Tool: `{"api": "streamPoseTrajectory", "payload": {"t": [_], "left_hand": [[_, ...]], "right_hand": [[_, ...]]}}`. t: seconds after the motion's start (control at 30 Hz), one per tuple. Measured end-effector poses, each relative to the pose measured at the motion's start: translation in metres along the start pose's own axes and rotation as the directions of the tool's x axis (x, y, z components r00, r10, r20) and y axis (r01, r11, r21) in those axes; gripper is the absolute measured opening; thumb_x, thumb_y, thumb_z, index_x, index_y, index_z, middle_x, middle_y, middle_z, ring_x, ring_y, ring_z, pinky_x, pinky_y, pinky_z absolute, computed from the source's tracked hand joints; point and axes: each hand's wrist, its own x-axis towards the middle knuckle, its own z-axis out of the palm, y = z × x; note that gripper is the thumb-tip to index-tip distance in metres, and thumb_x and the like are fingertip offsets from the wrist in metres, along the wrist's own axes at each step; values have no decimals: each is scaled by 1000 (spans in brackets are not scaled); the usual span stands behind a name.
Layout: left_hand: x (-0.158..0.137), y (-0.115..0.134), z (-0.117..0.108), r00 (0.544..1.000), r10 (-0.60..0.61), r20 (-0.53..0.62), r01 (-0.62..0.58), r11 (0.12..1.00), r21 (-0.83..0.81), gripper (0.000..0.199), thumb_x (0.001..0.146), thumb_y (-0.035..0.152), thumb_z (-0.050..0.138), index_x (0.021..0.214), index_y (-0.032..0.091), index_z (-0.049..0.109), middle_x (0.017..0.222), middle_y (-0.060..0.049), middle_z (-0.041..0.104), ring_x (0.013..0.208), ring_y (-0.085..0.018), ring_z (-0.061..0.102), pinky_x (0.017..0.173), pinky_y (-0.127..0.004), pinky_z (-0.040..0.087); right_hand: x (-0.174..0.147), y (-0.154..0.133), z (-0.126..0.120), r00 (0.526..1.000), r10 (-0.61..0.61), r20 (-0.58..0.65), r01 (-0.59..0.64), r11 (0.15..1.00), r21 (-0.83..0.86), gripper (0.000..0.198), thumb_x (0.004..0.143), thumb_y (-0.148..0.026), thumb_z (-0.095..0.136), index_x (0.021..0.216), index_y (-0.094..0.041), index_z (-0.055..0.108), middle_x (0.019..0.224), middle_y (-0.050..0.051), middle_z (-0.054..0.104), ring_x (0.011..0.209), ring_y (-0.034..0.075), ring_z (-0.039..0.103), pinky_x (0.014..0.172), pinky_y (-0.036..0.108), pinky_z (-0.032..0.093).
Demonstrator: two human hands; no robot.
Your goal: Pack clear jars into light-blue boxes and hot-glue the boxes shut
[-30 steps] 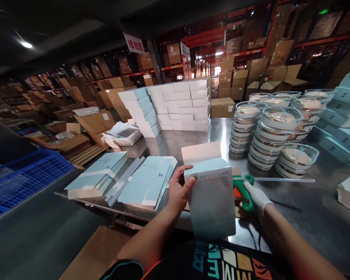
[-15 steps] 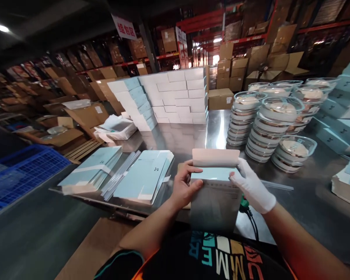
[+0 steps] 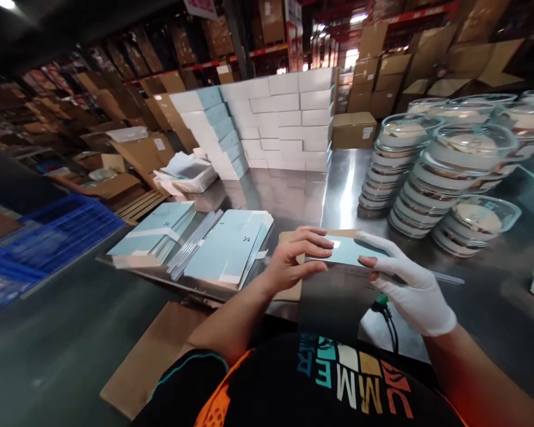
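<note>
L hand [image 3: 296,256], R hand [image 3: 407,281] grip blue box [image 3: 347,252]; clear tubs [image 3: 442,181] w/ beige contents [image 3: 479,217].

Green glue gun [image 3: 381,299] mostly hidden by light-blue box [image 3: 338,279], right hand [image 3: 412,283]; hanging sign [image 3: 201,8] cut off at top.

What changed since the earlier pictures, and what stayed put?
The white-gloved right hand has let go of the green plastic glue gun and moved left onto the pale-blue cardboard box, whose pale flap no longer stands up. The bare left hand remains at the box. Stacked clear round tubs and flat pale-blue cartons stayed put.
</note>
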Motion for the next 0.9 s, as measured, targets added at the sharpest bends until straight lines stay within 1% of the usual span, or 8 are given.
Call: {"api": "streamPoseTrajectory", "payload": {"t": [0.13,0.23,0.37,0.43,0.5,0.67,0.77,0.9], "left_hand": [[29,28,-6,916,-159,369,72,969,237,48,76,37,99,121,31,84,148,-15,73,137,-42,66,125,-62,38],[46,45,-11,910,-222,351,127,953,274,59,69,30,102,124,31,84,129,-14,80,118,-41,73,119,-60,45],[49,38,-40,990,-103,-101,125,961,247,62,63,39,105,119,28,82,119,-8,77,120,-37,70,114,-53,53],[42,22,-53,879,-6,-477,80,987,136,82,63,36,106,137,31,71,135,-2,72,131,-31,65,115,-45,54],[30,2,-54,744,-114,-659,75,993,-87,103,58,32,107,148,35,59,139,2,70,128,-25,65,111,-38,56],[-10,-39,-6,659,-720,-217,487,628,-608,86,59,44,102,134,23,66,104,-5,80,101,-28,77,89,-40,64],[-19,-48,30,611,-791,36,604,437,-666,75,58,39,102,123,19,71,103,-7,82,102,-28,78,91,-40,64],[-1,-52,78,655,-715,244,633,342,-695,58,60,39,101,108,18,76,108,-9,82,103,-29,78,93,-42,63]], "right_hand": [[5,-1,12,975,-183,122,201,967,-154,57,107,-43,67,163,-37,56,173,10,47,160,32,46,130,55,42],[15,12,-5,971,-122,207,175,949,-261,97,103,-67,64,180,-25,20,180,14,35,166,35,36,133,55,38],[23,59,-91,977,134,-163,-209,735,-645,85,104,-61,58,170,-10,40,175,23,40,163,38,36,135,53,31],[19,88,-142,865,220,-450,-501,415,-760,74,101,-51,63,156,-3,53,172,32,36,160,44,33,129,60,30],[9,113,-181,784,275,-556,-617,246,-748,56,97,-38,69,138,0,65,168,37,37,157,49,31,121,61,34],[-24,130,-208,776,269,-571,-629,266,-730,32,96,-12,55,121,-9,74,145,29,67,130,34,59,114,49,38],[-34,116,-204,755,194,-626,-654,288,-699,34,103,-16,46,123,-14,73,142,26,70,129,33,62,122,55,28],[-39,89,-188,771,130,-624,-621,371,-690,27,104,-21,48,111,-22,74,147,19,70,138,32,61,130,53,22]]}}
